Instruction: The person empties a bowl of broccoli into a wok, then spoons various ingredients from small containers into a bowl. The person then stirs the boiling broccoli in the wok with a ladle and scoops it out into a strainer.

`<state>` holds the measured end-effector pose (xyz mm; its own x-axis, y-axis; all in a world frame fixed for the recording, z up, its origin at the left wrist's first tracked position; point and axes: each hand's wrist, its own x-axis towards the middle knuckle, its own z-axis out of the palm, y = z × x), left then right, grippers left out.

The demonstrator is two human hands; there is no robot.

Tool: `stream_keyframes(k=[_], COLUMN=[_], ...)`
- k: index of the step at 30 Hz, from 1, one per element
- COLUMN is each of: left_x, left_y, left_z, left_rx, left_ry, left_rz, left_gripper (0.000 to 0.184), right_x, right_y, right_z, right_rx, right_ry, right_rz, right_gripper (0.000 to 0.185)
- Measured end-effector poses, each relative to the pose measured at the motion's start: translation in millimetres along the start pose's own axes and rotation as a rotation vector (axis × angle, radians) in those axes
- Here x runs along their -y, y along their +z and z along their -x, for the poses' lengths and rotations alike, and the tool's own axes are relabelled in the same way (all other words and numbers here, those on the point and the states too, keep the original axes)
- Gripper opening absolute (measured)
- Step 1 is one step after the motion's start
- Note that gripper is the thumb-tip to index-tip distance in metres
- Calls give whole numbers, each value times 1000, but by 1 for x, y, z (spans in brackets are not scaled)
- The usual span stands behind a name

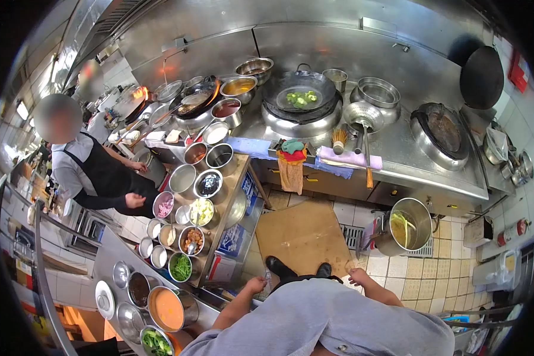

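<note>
My left hand (256,285) is low beside my body, near the end of the side counter. Its fingers are closed around something small and pale that I cannot make out. On my other side, my right hand (358,276) hangs over the tiled floor with fingers curled in; whatever they hold, if anything, is too small to name. Nearest to the right hand stands a tall metal pot (410,228) with green-white stalks inside. Left of my left hand are bowls of chopped greens (180,267) and brown chunks (191,241) with a spoon.
Ahead, a wok (299,89) holds green pieces on the stove. A strainer ladle (365,117) and a bamboo brush (339,141) lie at the stove's edge. Cardboard (302,237) covers the floor underfoot. A co-worker in a dark apron (110,172) stands at left.
</note>
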<state>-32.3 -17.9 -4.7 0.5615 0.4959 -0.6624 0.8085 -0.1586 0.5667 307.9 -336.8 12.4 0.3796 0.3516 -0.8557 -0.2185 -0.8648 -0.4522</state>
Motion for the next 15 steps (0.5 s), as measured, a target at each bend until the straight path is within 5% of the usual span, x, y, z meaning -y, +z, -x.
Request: stream_keyframes(k=[15], left_x=[-7], left_y=[0], left_z=[-1], left_rx=[20], left_ry=[-53], left_rz=[35], left_gripper=[31], right_x=[8], right_y=[-1], right_z=[-5], right_rx=[12], right_ry=[-15], right_rz=[-4], right_gripper=[32])
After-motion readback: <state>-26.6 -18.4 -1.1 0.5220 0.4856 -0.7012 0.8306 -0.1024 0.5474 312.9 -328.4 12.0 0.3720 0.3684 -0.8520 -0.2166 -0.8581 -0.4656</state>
